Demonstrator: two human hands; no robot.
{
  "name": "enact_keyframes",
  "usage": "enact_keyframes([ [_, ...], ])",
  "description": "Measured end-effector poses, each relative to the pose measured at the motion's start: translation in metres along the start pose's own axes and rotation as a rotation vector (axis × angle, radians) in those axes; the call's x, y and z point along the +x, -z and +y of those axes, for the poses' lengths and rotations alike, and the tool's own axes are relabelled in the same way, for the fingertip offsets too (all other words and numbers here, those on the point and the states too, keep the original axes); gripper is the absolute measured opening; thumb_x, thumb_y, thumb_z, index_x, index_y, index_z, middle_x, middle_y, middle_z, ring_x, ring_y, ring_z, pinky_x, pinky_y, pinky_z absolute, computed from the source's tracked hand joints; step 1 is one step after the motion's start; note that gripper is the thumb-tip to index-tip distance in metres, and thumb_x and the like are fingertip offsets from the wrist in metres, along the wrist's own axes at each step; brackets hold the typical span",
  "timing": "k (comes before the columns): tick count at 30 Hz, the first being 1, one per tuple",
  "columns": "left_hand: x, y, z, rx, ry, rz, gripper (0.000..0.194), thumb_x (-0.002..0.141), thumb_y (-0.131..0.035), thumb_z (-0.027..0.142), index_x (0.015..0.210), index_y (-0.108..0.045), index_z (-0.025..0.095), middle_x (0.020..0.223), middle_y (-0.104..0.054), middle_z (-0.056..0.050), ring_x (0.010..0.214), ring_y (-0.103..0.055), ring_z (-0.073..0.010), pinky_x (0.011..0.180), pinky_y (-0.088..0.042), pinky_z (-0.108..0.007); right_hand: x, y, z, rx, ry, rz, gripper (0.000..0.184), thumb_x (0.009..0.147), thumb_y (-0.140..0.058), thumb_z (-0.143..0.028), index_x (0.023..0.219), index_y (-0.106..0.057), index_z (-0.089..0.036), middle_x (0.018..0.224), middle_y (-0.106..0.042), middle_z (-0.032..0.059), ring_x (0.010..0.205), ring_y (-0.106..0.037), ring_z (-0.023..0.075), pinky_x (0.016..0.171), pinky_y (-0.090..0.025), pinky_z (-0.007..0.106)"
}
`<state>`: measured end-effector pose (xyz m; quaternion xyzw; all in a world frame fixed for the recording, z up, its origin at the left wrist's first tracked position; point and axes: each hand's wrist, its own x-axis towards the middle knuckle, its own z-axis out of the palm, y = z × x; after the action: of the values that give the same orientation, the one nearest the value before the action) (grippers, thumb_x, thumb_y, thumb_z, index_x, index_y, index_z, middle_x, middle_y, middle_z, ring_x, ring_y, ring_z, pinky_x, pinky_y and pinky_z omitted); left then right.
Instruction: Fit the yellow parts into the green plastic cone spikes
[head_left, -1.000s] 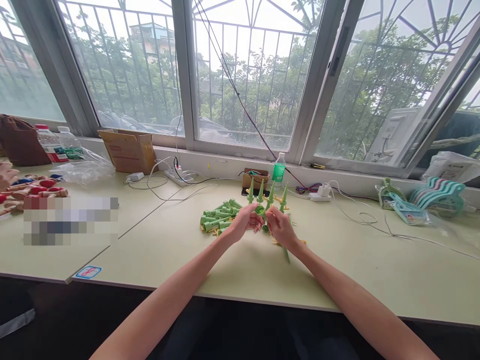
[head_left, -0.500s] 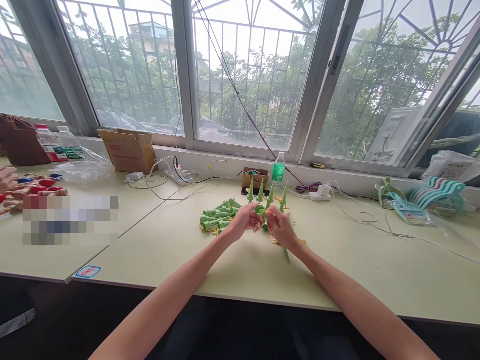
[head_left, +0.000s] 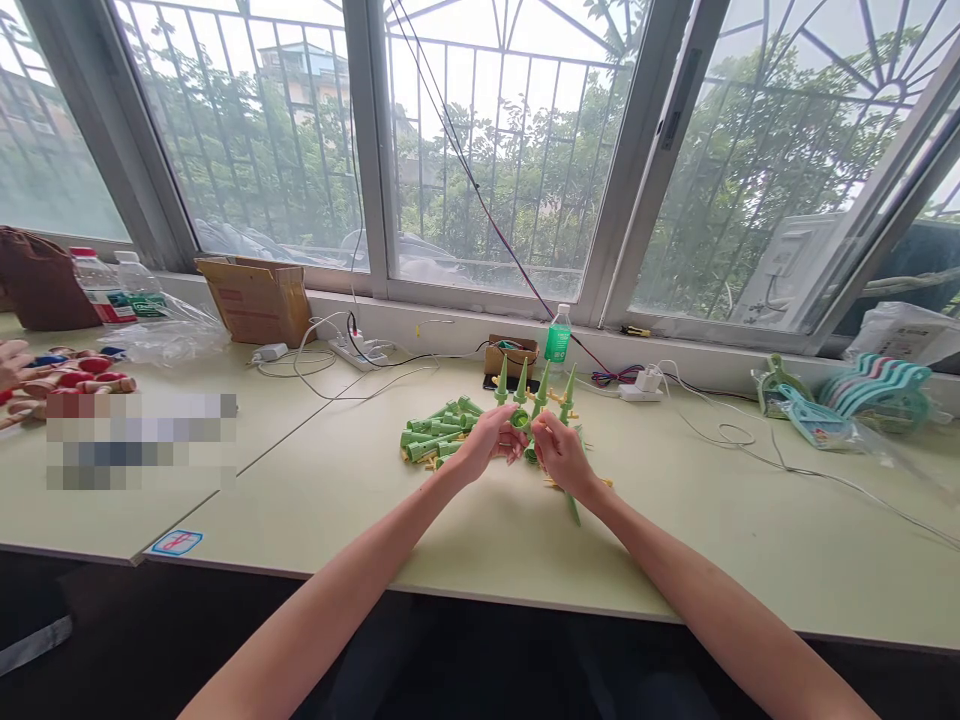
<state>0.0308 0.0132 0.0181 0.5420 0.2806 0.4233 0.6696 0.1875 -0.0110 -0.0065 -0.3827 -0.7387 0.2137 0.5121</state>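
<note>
My left hand point(head_left: 491, 445) is closed around a green hollow plastic piece point(head_left: 520, 420), its round open end facing me. Right beside that rim, my right hand point(head_left: 561, 455) has its fingers pinched together; whatever is between them is hidden. Behind the hands, several green pointed spikes point(head_left: 540, 388) stand upright with small yellow parts at their bases. To the left of my left hand lies a pile of green tubes point(head_left: 435, 435) with yellow bits among them. Another green pointed piece point(head_left: 574, 508) lies partly under my right wrist.
A small cardboard box point(head_left: 511, 354) and a green-labelled bottle point(head_left: 557, 338) stand by the window ledge. White cables point(head_left: 780, 462) cross the right side, near teal dustpan-like items point(head_left: 874, 395). Far left, another person's hand point(head_left: 11, 362) is beside red and wooden pieces point(head_left: 82, 380).
</note>
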Motion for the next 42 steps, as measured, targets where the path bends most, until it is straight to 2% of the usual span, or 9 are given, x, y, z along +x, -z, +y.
enact_keyframes([
  [17,0.0004,0.0011,-0.0007,-0.004,-0.015,-0.012,0.036,0.081,-0.059,0.051,0.086,-0.045,0.018,0.063,-0.063,-0.004,0.046,-0.055,-0.0142,0.041,-0.037,-0.023,0.0000,-0.0003,0.0023,0.031,-0.019,0.001,0.038,0.096,-0.036,-0.054,0.075,-0.039,-0.022,0.049,-0.038,-0.0068,0.040,-0.034,0.0085,0.042,-0.027,0.022],
  [27,-0.0030,0.0008,0.0007,0.054,-0.064,-0.032,0.039,0.079,-0.061,0.054,0.088,-0.049,0.018,0.071,-0.064,-0.004,0.048,-0.056,-0.0121,0.041,-0.037,-0.022,0.0008,-0.0003,0.0059,0.037,-0.047,0.026,0.041,0.095,-0.036,-0.057,0.073,-0.036,-0.022,0.049,-0.038,-0.0063,0.041,-0.034,0.0086,0.041,-0.026,0.022],
  [35,-0.0022,0.0014,-0.0001,0.117,-0.109,-0.040,0.040,0.080,-0.060,0.055,0.095,-0.052,0.019,0.072,-0.060,-0.001,0.049,-0.056,-0.0110,0.040,-0.038,-0.022,0.0014,-0.0002,0.0052,0.034,-0.071,0.048,0.041,0.094,-0.038,-0.056,0.071,-0.037,-0.023,0.048,-0.038,-0.0062,0.040,-0.034,0.0092,0.041,-0.024,0.023],
  [42,-0.0028,-0.0001,-0.0004,0.179,-0.131,-0.021,0.041,0.080,-0.060,0.056,0.098,-0.051,0.019,0.060,-0.048,0.005,0.046,-0.054,-0.0103,0.039,-0.038,-0.020,0.0029,0.0005,0.0015,0.037,-0.111,0.063,0.043,0.094,-0.037,-0.056,0.068,-0.038,-0.023,0.045,-0.040,-0.0055,0.039,-0.036,0.0101,0.041,-0.028,0.024],
])
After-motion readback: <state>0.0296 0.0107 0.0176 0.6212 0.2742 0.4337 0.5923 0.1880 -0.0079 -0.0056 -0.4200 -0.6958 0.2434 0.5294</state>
